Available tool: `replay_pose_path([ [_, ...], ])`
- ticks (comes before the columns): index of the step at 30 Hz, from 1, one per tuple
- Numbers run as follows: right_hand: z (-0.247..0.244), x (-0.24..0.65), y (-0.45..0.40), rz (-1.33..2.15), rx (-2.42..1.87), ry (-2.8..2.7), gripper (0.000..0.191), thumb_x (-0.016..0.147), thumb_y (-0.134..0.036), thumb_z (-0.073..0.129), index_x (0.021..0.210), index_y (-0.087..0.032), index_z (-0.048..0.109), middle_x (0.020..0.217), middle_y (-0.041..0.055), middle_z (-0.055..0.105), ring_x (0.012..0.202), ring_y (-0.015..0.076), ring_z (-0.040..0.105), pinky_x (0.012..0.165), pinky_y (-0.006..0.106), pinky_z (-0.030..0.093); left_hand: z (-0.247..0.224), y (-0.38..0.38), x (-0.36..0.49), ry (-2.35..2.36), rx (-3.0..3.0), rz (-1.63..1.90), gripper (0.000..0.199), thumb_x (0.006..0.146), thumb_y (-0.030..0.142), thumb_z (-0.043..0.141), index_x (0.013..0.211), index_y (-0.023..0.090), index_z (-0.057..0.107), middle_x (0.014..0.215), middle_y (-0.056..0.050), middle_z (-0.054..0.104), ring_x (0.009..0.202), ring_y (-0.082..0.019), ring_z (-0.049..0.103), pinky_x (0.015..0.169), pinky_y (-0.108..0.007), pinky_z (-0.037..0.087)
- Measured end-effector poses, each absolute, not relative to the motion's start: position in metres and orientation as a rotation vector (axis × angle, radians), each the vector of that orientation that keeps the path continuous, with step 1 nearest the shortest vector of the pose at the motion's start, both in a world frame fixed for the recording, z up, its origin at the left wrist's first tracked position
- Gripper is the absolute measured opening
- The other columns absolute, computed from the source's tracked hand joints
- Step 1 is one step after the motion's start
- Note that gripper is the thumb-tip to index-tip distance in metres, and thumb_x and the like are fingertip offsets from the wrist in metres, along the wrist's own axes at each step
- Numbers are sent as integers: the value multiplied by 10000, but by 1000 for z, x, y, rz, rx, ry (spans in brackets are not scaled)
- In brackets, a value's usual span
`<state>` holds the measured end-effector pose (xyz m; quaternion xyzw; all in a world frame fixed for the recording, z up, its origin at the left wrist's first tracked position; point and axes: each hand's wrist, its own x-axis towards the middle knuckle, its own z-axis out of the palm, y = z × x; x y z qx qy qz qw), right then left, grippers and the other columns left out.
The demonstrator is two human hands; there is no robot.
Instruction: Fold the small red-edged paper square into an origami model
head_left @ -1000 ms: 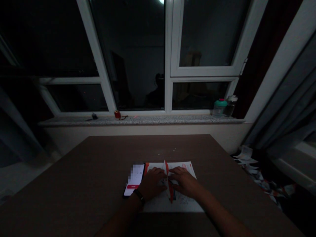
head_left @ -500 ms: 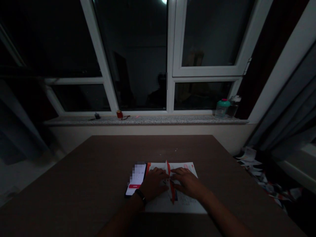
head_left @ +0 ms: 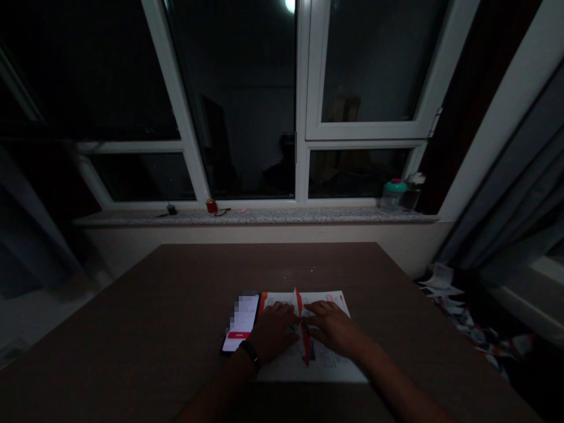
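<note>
A narrow folded paper, white with red edges, stands up from a printed sheet or booklet on the table. From the left, my left hand, with a dark band at the wrist, presses its closed fingertips to the fold. My right hand meets it from the other side, fingers bent and closed on the paper's middle. Both hands rest low over the printed page, and the spot between the fingertips is partly hidden. Left of the page lies a phone with its screen lit.
The brown table reaches toward a speckled windowsill. On the sill stand a green-lidded bottle, a clear bottle and a small red jar. Papers are heaped beyond the table's right edge.
The view has shifted slightly. My hands stay on the folded paper, with the right fingertips a little closer to the left ones.
</note>
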<state>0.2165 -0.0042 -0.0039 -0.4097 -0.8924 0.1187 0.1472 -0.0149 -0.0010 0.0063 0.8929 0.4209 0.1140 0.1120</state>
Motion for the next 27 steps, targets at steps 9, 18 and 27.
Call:
replay_pose_path([
  [9,5,221,-5,309,-1010,-2627,246,926,-356,586,1134,-307,709,1217,66,635,1147,255,522,1025,448,339,3,0,-14,1224,2620,351,298,842,277,687,1134,284,634,1222,-25,578,1147,-275,478,953,-433,391],
  [18,6,228,-3,372,-857,-2639,173,863,-377,670,993,-311,763,1251,31,635,1132,234,554,1005,399,361,1,1,-13,1244,2639,333,298,840,272,683,1133,273,629,1228,-34,575,1151,-274,473,951,-427,389],
  [27,-5,221,0,308,-949,-2574,152,904,-325,616,941,-260,750,1157,37,683,1062,217,584,945,376,390,-4,3,-15,1229,2651,445,283,830,298,709,1103,269,643,1143,-22,594,1078,-247,493,917,-386,394],
])
